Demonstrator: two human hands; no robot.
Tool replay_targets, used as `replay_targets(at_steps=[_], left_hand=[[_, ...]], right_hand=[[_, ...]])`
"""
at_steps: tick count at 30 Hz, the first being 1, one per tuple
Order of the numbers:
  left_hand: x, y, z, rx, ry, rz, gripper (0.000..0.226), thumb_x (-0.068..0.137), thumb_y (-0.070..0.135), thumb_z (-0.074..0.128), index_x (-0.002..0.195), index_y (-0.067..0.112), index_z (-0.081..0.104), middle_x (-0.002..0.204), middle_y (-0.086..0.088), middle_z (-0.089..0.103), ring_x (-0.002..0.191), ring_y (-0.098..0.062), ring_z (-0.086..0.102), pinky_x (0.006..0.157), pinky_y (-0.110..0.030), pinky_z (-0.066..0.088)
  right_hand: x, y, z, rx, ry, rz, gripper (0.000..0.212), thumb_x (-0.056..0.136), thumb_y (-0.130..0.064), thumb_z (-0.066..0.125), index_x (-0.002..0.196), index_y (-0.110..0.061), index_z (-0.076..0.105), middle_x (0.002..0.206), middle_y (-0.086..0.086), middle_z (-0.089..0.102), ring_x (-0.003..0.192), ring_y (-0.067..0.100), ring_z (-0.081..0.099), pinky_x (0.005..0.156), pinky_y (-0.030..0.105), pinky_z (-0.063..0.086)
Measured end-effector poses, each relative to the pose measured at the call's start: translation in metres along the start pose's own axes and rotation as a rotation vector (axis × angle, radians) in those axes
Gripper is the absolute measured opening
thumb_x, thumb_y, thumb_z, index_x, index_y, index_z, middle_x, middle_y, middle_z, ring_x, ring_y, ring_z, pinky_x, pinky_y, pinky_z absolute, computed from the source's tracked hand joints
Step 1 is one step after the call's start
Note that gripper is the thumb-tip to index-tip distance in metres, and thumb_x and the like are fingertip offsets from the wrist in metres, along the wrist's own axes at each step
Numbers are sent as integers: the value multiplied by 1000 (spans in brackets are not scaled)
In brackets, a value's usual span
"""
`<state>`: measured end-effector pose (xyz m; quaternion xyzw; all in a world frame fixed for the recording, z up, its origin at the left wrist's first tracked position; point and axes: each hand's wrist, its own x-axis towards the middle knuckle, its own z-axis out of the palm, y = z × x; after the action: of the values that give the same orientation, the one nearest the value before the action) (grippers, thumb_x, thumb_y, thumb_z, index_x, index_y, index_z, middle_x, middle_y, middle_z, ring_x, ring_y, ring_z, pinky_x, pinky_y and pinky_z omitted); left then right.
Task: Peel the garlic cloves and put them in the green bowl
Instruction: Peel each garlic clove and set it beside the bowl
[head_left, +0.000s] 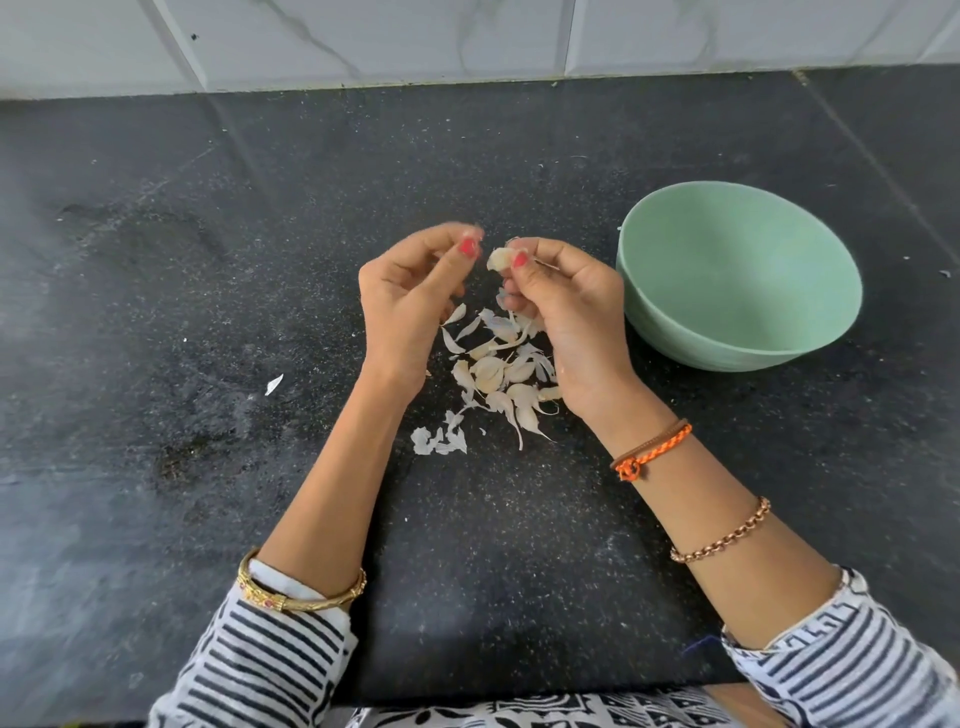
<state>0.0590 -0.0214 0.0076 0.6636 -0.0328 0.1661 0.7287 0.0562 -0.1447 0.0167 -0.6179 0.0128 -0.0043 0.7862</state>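
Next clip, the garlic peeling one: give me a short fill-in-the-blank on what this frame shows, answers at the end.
1. The garlic clove is pinched in the person's ____ hand.
2. The bowl on the counter is ____ in colour.
3. The pile of garlic and skins lies on the counter between the two ____.
4. The left hand has ____ polish on its thumbnail.

Answers: right; green; hands; red

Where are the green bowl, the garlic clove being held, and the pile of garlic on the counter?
green bowl (675, 332): head view, its near outer wall.
garlic clove (500, 258): head view, its exposed tip.
pile of garlic (498, 371): head view, middle of the heap.
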Motion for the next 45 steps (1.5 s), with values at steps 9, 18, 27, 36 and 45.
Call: replay_targets(at_steps=[9,18,27,36,45], left_hand=[[0,-7,-4,240,-83,88,10,80,15,66,87,22,69,69,19,68,68,-3,60,64,-18,48],[1,-9,-4,275,-75,138,13,81,10,62,84,22,68,66,21,66,64,-2,56,60,-18,45],[3,-4,-4,108,-9,-14,17,81,13,58,68,21,66,52,14,54,48,-4,39,46,-19,31],[2,-3,-1,75,-14,4,14,82,8,60,72,16,65,54,18,61,47,4,46,49,-11,36],[2,-8,0,91,-29,-18,20,87,1,59,72,14,64,54,16,60,50,3,46,51,-11,37]], right_hand=[[0,0,-2,-221,35,-157,7,85,-4,64,91,-8,66,74,-3,67,69,1,62,68,21,54],[0,2,-2,-327,0,-245,4,84,-6,66,87,-7,69,75,-5,67,68,-4,61,66,13,48],[0,-10,-2,-189,-144,92,16,81,3,62,80,-13,68,65,-5,64,63,1,58,63,16,50],[-3,-7,-1,-143,-52,-5,5,86,-7,63,84,-9,67,76,-2,64,65,0,59,58,13,47],[5,-12,-6,-160,-260,197,13,87,-3,58,78,-4,68,70,5,62,62,6,55,58,16,48]])
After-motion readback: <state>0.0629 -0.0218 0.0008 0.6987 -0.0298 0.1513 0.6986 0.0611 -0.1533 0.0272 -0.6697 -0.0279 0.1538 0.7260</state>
